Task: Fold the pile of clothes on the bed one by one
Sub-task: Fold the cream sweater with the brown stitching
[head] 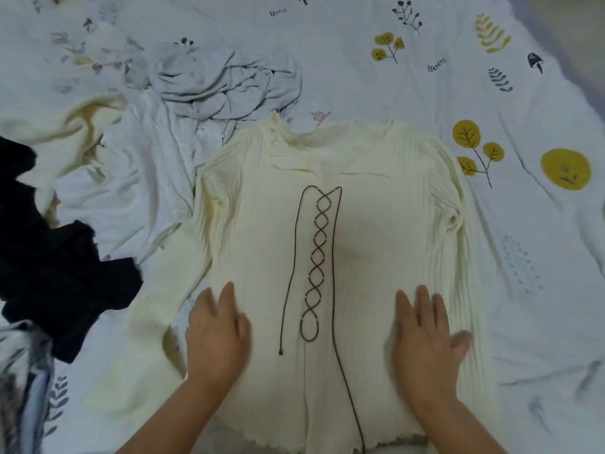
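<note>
Bedsheet: you are looking down on a white printed sheet that fills the whole view, creased toward the right.
Yellow trees: you can see one small yellow-leaved tree at the far middle and a bigger one to the right.
Yellow disc: you find it just right of the bigger tree, near the right edge.
Yellow fern sprig: far right.
Dark mushroom: it sits just right of the fern, slightly nearer.
Dark berry sprig: far, right of centre.
Lettering: small dark print, blurred; you cannot read it surely.
Grey dotted patch: right side, nearer you.
</note>
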Demonstrator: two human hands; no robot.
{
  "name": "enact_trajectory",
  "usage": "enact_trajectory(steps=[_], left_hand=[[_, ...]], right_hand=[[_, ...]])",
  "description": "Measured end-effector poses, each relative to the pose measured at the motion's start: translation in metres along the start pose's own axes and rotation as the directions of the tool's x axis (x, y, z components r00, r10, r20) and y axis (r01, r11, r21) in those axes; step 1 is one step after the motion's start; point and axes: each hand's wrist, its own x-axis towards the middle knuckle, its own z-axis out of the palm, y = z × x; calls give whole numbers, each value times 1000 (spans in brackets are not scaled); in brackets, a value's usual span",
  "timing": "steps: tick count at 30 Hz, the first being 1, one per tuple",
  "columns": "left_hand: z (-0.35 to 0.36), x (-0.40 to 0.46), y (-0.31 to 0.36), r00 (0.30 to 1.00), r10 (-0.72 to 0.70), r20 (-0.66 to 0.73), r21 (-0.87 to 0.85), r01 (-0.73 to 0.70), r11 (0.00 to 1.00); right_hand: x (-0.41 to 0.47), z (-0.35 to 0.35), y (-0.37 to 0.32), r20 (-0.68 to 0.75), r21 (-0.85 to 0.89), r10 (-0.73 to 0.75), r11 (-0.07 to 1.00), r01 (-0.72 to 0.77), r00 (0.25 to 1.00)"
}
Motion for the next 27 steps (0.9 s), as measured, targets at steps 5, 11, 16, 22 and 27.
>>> enact_trajectory(steps=[5,11,16,22,27], left_hand=[[-2,-7,-13,999,40,9,-90,-39,995],[-17,-30,-22,989,95,112,-17,-94,995],[-15,-34,-34,975,181,125,107,-195,975],[-25,-32,-46,933,355,-56,92,-350,932],[-48,-16,-71,955,169,-245,36,-165,986]], right_hand=[[-14,3,-5,-69,179,9,984,3,998],[-29,-15,-3,-42,-125,7,992,-12,999],[-43,-2,-48,-279,-100,-58,995,31,959],[-52,20,-78,81,5,-72,997,72,994],[-24,-20,-88,-116,305,-8,951,43,993]])
